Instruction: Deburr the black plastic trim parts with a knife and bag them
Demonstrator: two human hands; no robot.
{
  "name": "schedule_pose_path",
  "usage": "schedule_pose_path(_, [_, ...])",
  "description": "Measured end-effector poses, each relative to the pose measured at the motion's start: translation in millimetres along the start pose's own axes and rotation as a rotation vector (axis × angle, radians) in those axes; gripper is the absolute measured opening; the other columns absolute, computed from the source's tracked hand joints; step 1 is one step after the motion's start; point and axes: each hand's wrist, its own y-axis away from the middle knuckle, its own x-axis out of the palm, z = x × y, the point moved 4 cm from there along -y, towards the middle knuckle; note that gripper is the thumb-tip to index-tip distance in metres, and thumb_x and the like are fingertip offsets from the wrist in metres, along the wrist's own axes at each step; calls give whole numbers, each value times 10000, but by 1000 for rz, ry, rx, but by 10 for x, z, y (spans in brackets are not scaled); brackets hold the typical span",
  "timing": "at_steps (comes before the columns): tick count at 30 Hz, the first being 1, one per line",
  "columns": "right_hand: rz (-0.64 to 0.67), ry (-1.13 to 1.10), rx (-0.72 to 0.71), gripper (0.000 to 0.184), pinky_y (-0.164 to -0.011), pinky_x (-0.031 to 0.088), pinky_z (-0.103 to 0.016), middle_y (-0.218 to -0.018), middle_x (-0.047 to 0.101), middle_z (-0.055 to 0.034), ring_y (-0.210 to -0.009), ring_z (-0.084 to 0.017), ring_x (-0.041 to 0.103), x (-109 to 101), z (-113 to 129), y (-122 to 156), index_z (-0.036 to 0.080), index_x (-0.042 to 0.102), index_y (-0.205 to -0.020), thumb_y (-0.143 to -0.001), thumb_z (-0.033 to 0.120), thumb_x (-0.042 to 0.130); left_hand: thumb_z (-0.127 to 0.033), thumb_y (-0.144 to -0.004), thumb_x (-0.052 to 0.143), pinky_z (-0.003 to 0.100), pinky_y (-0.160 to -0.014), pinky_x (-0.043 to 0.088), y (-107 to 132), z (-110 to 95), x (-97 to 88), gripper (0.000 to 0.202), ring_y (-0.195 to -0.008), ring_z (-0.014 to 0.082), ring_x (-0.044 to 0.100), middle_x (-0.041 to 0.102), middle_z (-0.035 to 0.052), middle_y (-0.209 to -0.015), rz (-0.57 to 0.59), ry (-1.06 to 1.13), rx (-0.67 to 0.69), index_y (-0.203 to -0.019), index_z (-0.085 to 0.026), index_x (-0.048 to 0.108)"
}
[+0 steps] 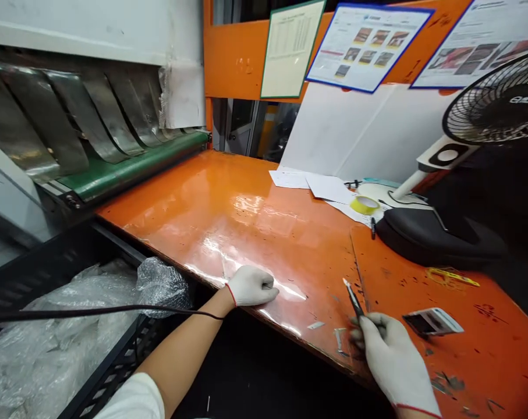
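My left hand [252, 286], in a white glove with a red cuff, rests on the front of the orange table [194, 203]. Its fingers are curled in, and nothing shows in them. My right hand [390, 355], gloved the same way, grips a slim black craft knife [354, 299] whose pale tip points up and away over the tabletop. Small grey strips [340, 341] lie just left of this hand. To its right is a small flat white-and-dark case [433, 321], and dark scraps [449, 382] are scattered nearby.
A fan [447, 154], yellow tape roll [364, 204], papers [329, 187] and yellow cutter [453, 276] are at right. A green conveyor roller [141, 166] borders the back left. Bubble wrap fills a black crate [102, 381]; a black cord [115, 308] crosses over it.
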Motion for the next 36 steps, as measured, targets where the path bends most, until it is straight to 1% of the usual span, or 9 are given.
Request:
schedule_pose_path(2, [117,-286,40,605,-623,564,-379,-822,710,-40,-645,-231,661,366,369,120,195,579,-1217,-767,591,655,-335,-828,661,289,-586,272,8,10,1,410,-556,106,361,359,-47,-523,-10,7,-9,-532,-190,416])
schedule_pose_path(4, [167,-365,26,703,-589,532,-343,-747,669,7,-591,-200,612,658,649,198,164,556,-1340,-782,586,630,-335,-832,658,286,-585,273,1,31,-2,412,-556,102,359,347,-52,-525,-14,40,-10,-538,-190,407])
schedule_pose_path(8, [125,-336,-20,532,-575,504,-330,-628,616,21,-564,-197,606,917,827,271,156,636,-1185,-812,525,552,-353,-834,652,290,-586,256,12,56,-32,408,-558,99,362,366,-53,-532,-22,129,2,-543,-190,416])
schedule_pose_path(16, [90,-591,-51,324,-487,486,-280,-764,681,1,-535,-158,599,914,780,353,208,519,-1070,-846,443,523,-501,-888,547,304,-589,224,-15,63,-111,461,-566,126,382,380,-30,-549,-22,51,45,-570,-210,385])
schedule_pose_path(23, [114,-609,-165,465,-525,478,-267,-825,647,19,-567,-139,558,934,753,298,179,574,-1314,-912,386,466,-556,-877,519,306,-583,222,-43,75,-90,479,-575,134,363,348,-31,-562,1,35,43,-581,-220,349])
schedule_pose_path(29, [149,-443,-275,358,-623,504,-285,-832,657,1,-660,-161,597,924,750,313,192,659,-1235,-972,316,451,-575,-869,564,305,-581,257,-69,77,-94,500,-582,137,395,392,-26,-557,-24,120,17,-570,-217,385])
schedule_pose_path(31, [201,-405,-357,342,-723,537,-306,-843,673,-6,-752,-179,637,908,787,346,198,674,-1231,-985,286,453,-583,-851,612,295,-599,336,-78,100,-136,437,-615,147,471,500,-18,-605,-94,263,-38,-645,-212,507])
schedule_pose_path(33, [290,-368,-450,360,-811,551,-327,-853,692,-6,-818,-189,665,898,836,396,207,679,-1275,-996,261,457,-557,-788,700,296,-653,437,-78,130,-181,368,-681,162,562,637,-1,-744,-155,452,-87,-872,-200,656])
schedule_pose_path(36, [427,-309,-521,414,-829,557,-336,-847,715,2,-807,-189,690,896,892,466,226,669,-1360,-1006,223,455,-451,-663,819,309,-729,512,-69,136,-197,532,-769,178,636,734,33,-924,-99,590,-79,-1116,-192,715])
